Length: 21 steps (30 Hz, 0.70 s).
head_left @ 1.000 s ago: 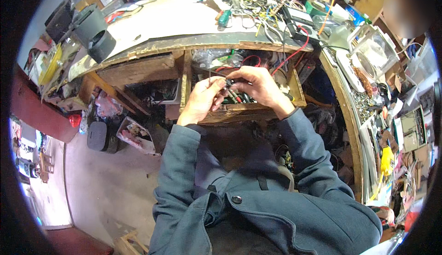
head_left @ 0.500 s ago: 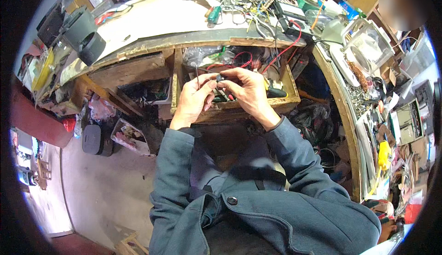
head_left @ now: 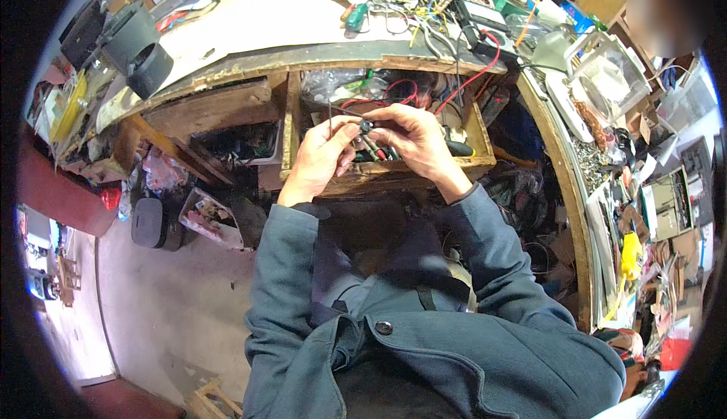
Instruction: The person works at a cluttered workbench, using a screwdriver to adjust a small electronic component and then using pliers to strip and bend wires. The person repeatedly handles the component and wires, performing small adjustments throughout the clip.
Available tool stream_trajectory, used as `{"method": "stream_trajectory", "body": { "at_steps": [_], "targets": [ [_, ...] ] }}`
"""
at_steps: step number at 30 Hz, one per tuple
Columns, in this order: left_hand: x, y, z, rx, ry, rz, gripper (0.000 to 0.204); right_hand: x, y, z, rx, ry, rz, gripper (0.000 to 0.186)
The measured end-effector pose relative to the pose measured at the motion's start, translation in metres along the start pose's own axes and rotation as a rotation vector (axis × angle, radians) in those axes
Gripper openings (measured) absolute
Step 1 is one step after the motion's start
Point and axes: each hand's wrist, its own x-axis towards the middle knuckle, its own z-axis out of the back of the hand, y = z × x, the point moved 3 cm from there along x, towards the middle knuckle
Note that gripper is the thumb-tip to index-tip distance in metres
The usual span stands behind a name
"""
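Both hands meet above an open wooden drawer (head_left: 485, 135). Between their fingertips is a small dark round part (head_left: 366, 126), too small to name. My left hand (head_left: 318, 160) is closed, its thumb and forefinger pinching the part from the left. A thin dark rod (head_left: 330, 116) sticks up by its fingers; whether the hand grips it I cannot tell. My right hand (head_left: 420, 145) is closed too, curled over the part from the right. Beneath the hands lie tools with red and dark handles, partly hidden. Red wire (head_left: 401, 90) and clear plastic bags (head_left: 324, 90) fill the drawer's back.
On the bench (head_left: 250, 52) above are a green-handled screwdriver (head_left: 356, 18), pliers (head_left: 438, 44) and many loose tools. A grey pipe fitting (head_left: 144, 63) overhangs its left edge. To the right, a side bench (head_left: 564, 165) is crowded with parts. A white box (head_left: 208, 218) stands on the floor.
My right hand has turned slightly and its fingers have shifted around the small part, which shows more now. The left hand keeps its pinch, and the view has shifted a little.
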Motion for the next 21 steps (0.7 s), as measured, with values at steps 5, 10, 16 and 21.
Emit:
{"method": "stream_trajectory", "body": {
  "at_steps": [5, 10, 16, 21],
  "targets": [
    [0.001, -0.003, -0.006, 0.001, 0.05, -0.013, 0.031, -0.003, -0.01, 0.002, 0.072, -0.075, 0.021, 0.022],
    [0.001, 0.0, -0.006, -0.001, 0.06, -0.016, 0.028, -0.011, -0.007, -0.004, -0.009, -0.183, 0.04, 0.022],
    [0.0, 0.001, -0.001, 0.043, 0.062, 0.019, 0.029, -0.005, 0.002, 0.002, -0.113, -0.055, -0.039, 0.019],
    [-0.001, 0.001, -0.001, 0.006, 0.047, 0.0, 0.029, -0.01, 0.004, -0.009, -0.15, -0.19, 0.068, 0.023]
  ]
}}
